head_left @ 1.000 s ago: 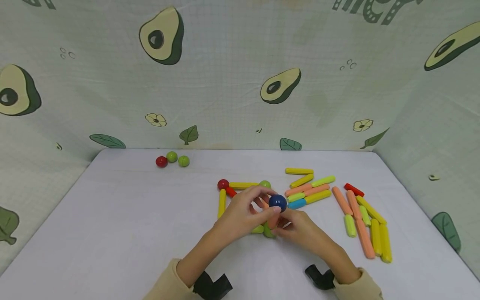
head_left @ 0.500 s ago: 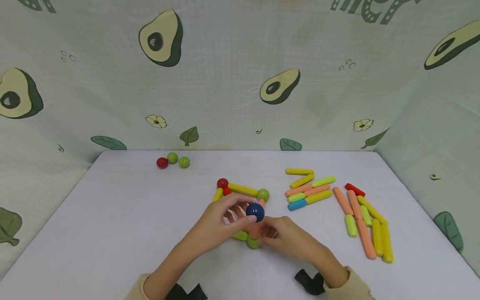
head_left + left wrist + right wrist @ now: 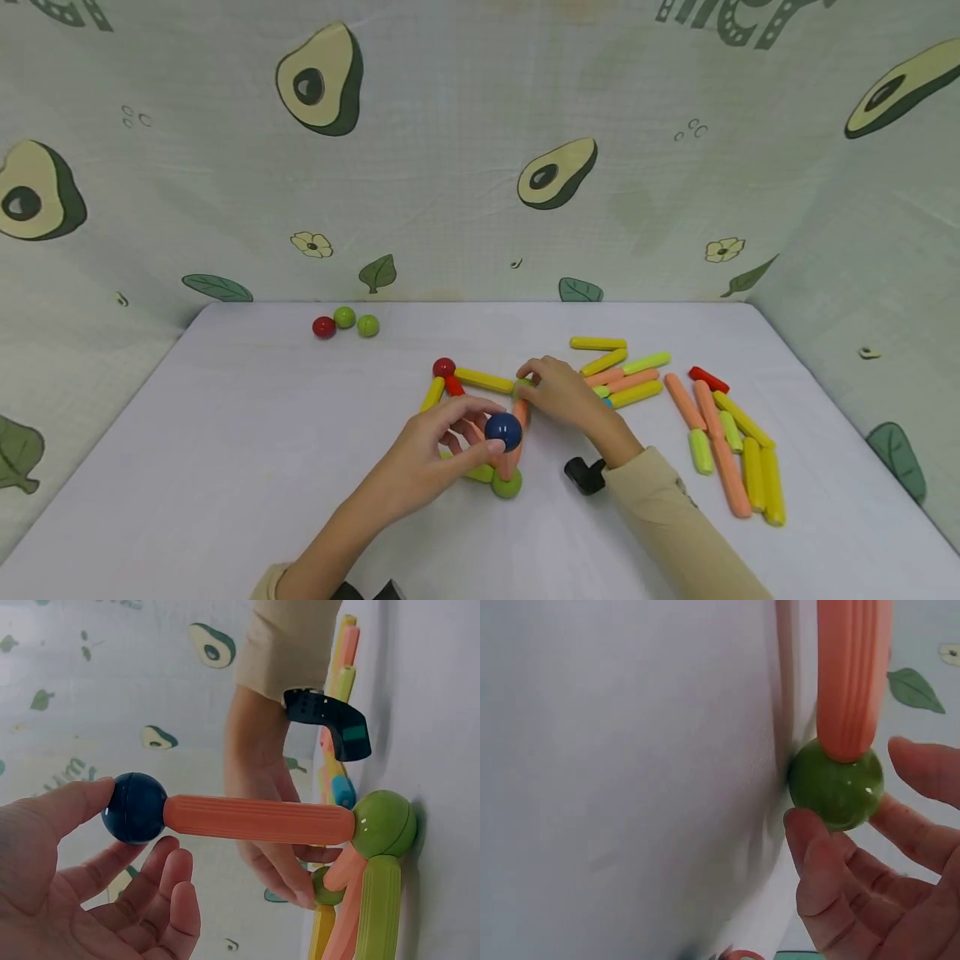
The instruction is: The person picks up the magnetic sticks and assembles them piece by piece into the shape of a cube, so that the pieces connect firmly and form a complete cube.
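Between thumb and fingers, my left hand [image 3: 420,458] pinches a dark blue ball [image 3: 503,432]. The ball caps an upright orange stick [image 3: 259,820], whose lower end joins a green ball [image 3: 385,823] at the near corner of a ball-and-stick frame. My right hand [image 3: 562,396] holds the far-right green ball [image 3: 836,787] with its thumb and fingers around it; another orange stick [image 3: 853,682] meets that ball. A yellow stick [image 3: 483,381] runs from there to a red ball [image 3: 444,367], which also joins a red stick [image 3: 454,386]. My left hand hides part of the frame.
Loose yellow, orange and lime sticks [image 3: 637,394] lie right of the frame, and a second group with orange sticks [image 3: 727,475] sits farther right. At the back left are a loose red ball [image 3: 324,327] and two green balls [image 3: 367,325].
The frame and my left hand with the blue ball shifted left and toward me, then nearly stopped. My right hand left the near corner and moved away to the far-right green ball.
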The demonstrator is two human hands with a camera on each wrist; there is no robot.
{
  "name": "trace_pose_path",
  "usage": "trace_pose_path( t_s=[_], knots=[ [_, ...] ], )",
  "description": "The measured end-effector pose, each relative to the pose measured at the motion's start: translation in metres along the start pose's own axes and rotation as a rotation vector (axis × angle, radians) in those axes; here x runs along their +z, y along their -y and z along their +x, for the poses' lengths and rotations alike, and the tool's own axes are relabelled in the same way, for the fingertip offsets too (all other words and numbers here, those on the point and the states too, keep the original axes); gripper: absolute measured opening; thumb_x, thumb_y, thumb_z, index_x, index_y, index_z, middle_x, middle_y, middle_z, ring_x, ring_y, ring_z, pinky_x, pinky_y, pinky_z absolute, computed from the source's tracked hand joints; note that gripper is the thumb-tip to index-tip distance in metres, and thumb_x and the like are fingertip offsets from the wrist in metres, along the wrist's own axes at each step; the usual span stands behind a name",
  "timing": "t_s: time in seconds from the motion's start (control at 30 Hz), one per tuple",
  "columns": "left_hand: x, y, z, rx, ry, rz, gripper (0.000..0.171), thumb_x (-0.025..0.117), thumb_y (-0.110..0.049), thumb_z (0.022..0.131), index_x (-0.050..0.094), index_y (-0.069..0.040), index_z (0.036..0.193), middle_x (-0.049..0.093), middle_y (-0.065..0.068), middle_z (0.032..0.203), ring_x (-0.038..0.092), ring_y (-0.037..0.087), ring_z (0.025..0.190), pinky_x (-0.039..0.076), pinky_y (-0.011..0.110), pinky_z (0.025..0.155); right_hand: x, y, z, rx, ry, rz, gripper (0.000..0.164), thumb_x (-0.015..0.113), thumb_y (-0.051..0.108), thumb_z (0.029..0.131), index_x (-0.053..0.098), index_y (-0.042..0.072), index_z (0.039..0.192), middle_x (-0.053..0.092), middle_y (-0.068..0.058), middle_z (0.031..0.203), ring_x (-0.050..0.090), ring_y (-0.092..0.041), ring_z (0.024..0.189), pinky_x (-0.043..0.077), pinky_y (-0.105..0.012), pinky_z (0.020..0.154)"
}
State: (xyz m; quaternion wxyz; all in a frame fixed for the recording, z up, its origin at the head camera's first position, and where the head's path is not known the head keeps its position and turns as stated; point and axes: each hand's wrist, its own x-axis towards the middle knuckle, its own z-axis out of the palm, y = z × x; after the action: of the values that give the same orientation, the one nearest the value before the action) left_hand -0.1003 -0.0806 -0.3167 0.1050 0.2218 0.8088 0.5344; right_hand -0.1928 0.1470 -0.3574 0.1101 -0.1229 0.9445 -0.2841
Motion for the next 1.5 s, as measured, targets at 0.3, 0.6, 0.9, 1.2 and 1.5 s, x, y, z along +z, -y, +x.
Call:
trace_pose_path(
  t_s=[0.3, 0.6, 0.9, 1.2, 1.5],
  knots=[
    [0.002, 0.0, -0.002, 0.002, 0.021, -0.027, 0.04, 0.069, -0.03, 0.104, 0.065, -0.008, 0.137, 0.068, 0.007, 0.121, 0.064, 0.017, 0.097, 0.056, 0.024, 0.084, 0.001, 0.003, 0.015, 0.072, 0.014, -0.063, 0.023, 0.076, 0.025, 0.099, 0.069, 0.003, 0.1, 0.065, -0.007, 0.089, 0.056, -0.02, 0.078, 0.044, -0.03, 0.068],
    [-0.001, 0.004, 0.0, -0.032, 0.116, -0.217, 0.043, 0.061, -0.021, 0.109, 0.056, 0.001, 0.146, 0.059, 0.021, 0.137, 0.076, 0.023, 0.097, 0.058, 0.022, 0.091, 0.001, -0.004, -0.002, 0.17, -0.009, -0.061, 0.024, 0.069, 0.022, 0.103, 0.067, 0.0, 0.096, 0.06, -0.007, 0.078, 0.056, -0.019, 0.067, 0.044, -0.026, 0.059],
    [-0.005, 0.006, -0.002, -0.029, 0.161, -0.298, 0.044, 0.06, -0.018, 0.11, 0.052, 0.007, 0.146, 0.059, 0.025, 0.137, 0.075, 0.032, 0.106, 0.059, 0.027, 0.094, -0.001, -0.01, -0.007, 0.125, 0.016, -0.008, 0.034, 0.072, 0.03, 0.102, 0.071, -0.001, 0.116, 0.068, -0.009, 0.095, 0.059, -0.021, 0.08, 0.052, -0.034, 0.072],
    [-0.006, 0.006, -0.003, -0.008, 0.174, -0.322, 0.044, 0.059, -0.017, 0.11, 0.052, 0.008, 0.145, 0.059, 0.025, 0.137, 0.075, 0.034, 0.107, 0.059, 0.027, 0.095, 0.001, 0.002, 0.0, 0.153, 0.067, -0.1, 0.024, 0.077, 0.021, 0.098, 0.068, -0.002, 0.101, 0.064, -0.008, 0.086, 0.057, -0.019, 0.067, 0.047, -0.027, 0.063],
    [-0.013, 0.005, -0.01, -0.034, 0.094, -0.247, 0.043, 0.06, -0.018, 0.11, 0.055, 0.001, 0.147, 0.06, 0.022, 0.139, 0.076, 0.028, 0.105, 0.058, 0.026, 0.097, 0.0, 0.002, -0.011, 0.251, 0.053, 0.025, 0.03, 0.075, 0.02, 0.1, 0.067, -0.007, 0.109, 0.066, -0.011, 0.082, 0.062, -0.016, 0.053, 0.044, -0.023, 0.057]
  ],
)
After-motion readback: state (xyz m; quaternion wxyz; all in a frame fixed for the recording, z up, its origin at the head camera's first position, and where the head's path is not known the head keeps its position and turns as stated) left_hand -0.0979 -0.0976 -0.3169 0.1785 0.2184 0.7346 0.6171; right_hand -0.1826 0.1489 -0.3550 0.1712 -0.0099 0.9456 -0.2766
